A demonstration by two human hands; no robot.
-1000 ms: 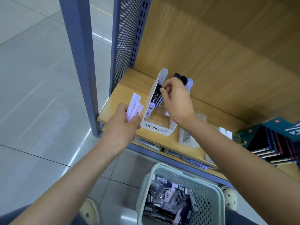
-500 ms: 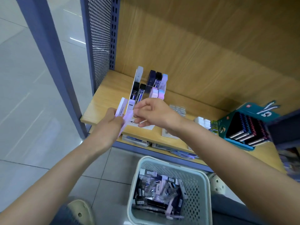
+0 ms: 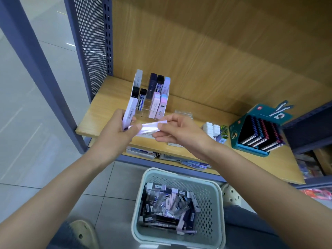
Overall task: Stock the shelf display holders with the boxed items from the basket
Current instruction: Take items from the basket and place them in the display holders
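My left hand point(image 3: 117, 133) grips a few slim lilac-white boxes point(image 3: 129, 112) upright in front of the shelf. My right hand point(image 3: 177, 133) pinches one lilac box point(image 3: 150, 127) that lies crosswise between both hands, its left end at my left fingers. Behind them on the wooden shelf point(image 3: 106, 105) stands a clear tiered display holder point(image 3: 150, 95) with dark, pink and blue boxes upright in its slots. A pale green basket point(image 3: 179, 177) with several small boxes stands on the floor below.
A teal display carton point(image 3: 258, 130) of dark notebooks stands at the right of the shelf, with small white items point(image 3: 212, 128) beside it. A perforated blue panel point(image 3: 93, 42) and post bound the shelf's left side. My feet in light clogs flank the basket.
My right hand came back from the display holder to my left hand and took one lilac box out sideways. The view swung right and pulled back, showing more of the shelf.
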